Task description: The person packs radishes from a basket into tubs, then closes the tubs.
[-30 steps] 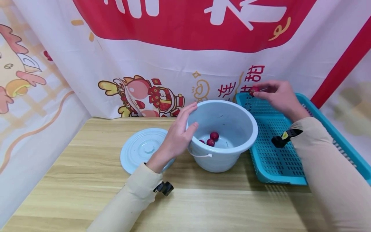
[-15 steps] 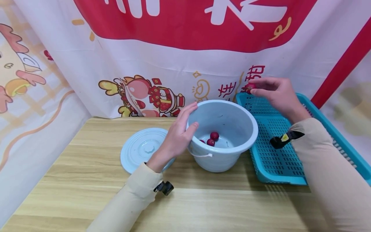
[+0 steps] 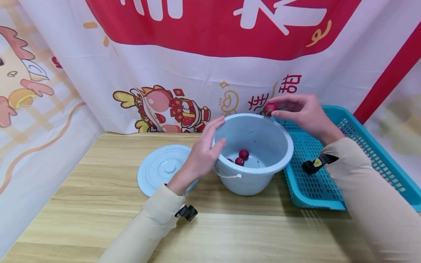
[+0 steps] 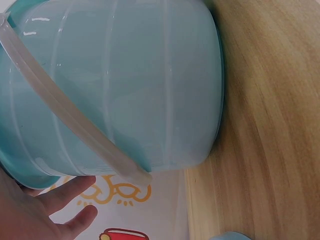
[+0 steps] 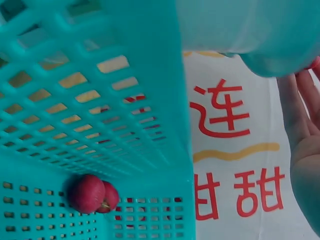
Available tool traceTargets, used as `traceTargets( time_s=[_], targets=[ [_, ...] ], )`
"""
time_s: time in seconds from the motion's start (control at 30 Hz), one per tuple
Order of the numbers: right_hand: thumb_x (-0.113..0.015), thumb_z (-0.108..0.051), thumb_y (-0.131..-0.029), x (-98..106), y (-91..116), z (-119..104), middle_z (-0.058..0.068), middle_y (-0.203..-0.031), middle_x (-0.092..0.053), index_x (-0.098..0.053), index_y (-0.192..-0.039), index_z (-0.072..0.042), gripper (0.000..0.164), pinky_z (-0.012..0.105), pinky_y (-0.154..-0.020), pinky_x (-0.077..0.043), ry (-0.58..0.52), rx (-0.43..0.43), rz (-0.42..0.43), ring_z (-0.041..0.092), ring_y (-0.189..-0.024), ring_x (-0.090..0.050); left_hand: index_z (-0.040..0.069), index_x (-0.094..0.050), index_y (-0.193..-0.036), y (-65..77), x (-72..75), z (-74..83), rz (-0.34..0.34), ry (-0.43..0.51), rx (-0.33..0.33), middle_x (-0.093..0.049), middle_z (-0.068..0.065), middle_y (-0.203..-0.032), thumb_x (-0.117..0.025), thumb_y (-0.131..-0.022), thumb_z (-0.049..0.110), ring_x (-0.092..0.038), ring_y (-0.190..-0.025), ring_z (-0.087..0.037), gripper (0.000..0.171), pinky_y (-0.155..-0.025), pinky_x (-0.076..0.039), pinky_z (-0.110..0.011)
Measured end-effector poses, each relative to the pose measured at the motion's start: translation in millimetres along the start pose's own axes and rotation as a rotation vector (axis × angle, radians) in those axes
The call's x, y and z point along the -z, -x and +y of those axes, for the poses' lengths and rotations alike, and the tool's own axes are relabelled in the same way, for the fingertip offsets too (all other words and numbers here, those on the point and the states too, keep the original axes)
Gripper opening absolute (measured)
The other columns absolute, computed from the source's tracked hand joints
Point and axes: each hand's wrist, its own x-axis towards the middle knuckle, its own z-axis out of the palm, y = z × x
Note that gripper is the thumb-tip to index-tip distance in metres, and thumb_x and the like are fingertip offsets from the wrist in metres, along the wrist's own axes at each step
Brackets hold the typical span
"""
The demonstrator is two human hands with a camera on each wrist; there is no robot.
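A pale blue bucket (image 3: 253, 180) stands upright on the table, several small round red radishes (image 3: 243, 154) lying at its bottom. My left hand (image 3: 202, 155) holds its left rim, thumb over the edge. In the left wrist view two fingers (image 4: 75, 197) stretch out beside the bucket wall. Over the bucket's back right rim, my right hand (image 3: 304, 113) pinches another radish (image 3: 270, 108) between thumb and fingertips. The teal slotted basket (image 3: 329, 202) sits just right of the bucket. Down in it, the right wrist view shows two radishes (image 5: 87, 194).
Left of the bucket a round pale blue lid (image 3: 158, 170) lies on the wooden table (image 3: 230, 237), partly behind my left forearm. The bucket's white handle (image 3: 230, 176) hangs down in front. A printed cloth (image 3: 197, 67) hangs close behind everything.
My right hand has moved left with the radish, from above the basket to the bucket's back right rim. My left hand and the bucket stay where they were.
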Motion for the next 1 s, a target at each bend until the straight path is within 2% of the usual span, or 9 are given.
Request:
traceTargets(
  time_s=[0.3,0.57,0.83,1.0],
  targets=[
    [-0.083,-0.014,-0.092,-13.4,-1.3,0.1,-0.007,-0.122,-0.076,-0.072,-0.135,-0.010,0.045,0.023,-0.086,-0.064,-0.029,0.054,-0.093,0.012,-0.110,-0.076,0.017,-0.036,-0.165,0.2,0.9,-0.5,0.003,0.001,0.002,-0.030,0.009,-0.174,-0.044,-0.106,0.034,-0.030,-0.162,-0.017,0.062,-0.129,-0.033,-0.056],
    [-0.088,-0.021,-0.087,-20.7,2.2,-1.8,-0.001,-0.124,-0.077,-0.075,-0.131,-0.016,0.046,0.025,-0.084,-0.065,0.047,0.031,-0.081,0.013,-0.101,-0.078,0.017,-0.036,-0.165,-0.4,-0.4,0.4,0.000,0.012,0.001,-0.030,0.008,-0.174,-0.046,-0.107,0.027,-0.030,-0.162,-0.018,0.060,-0.129,-0.033,-0.056],
    [-0.089,-0.028,-0.087,-28.3,2.5,-1.6,0.005,-0.124,-0.077,-0.077,-0.128,-0.020,0.044,0.024,-0.080,-0.064,0.118,0.022,-0.057,0.020,-0.105,-0.072,0.018,-0.036,-0.165,-0.4,-1.1,1.0,0.000,0.007,0.007,-0.029,0.009,-0.174,-0.046,-0.107,0.028,-0.030,-0.162,-0.017,0.060,-0.129,-0.033,-0.056],
    [-0.088,-0.030,-0.088,-31.9,1.8,-3.3,0.005,-0.124,-0.076,-0.077,-0.128,-0.022,0.043,0.022,-0.081,-0.061,0.161,0.016,-0.066,0.023,-0.110,-0.069,0.019,-0.036,-0.165,0.3,-0.6,1.6,0.003,0.004,0.011,-0.029,0.010,-0.174,-0.046,-0.106,0.030,-0.030,-0.162,-0.018,0.061,-0.129,-0.034,-0.057]
  ],
)
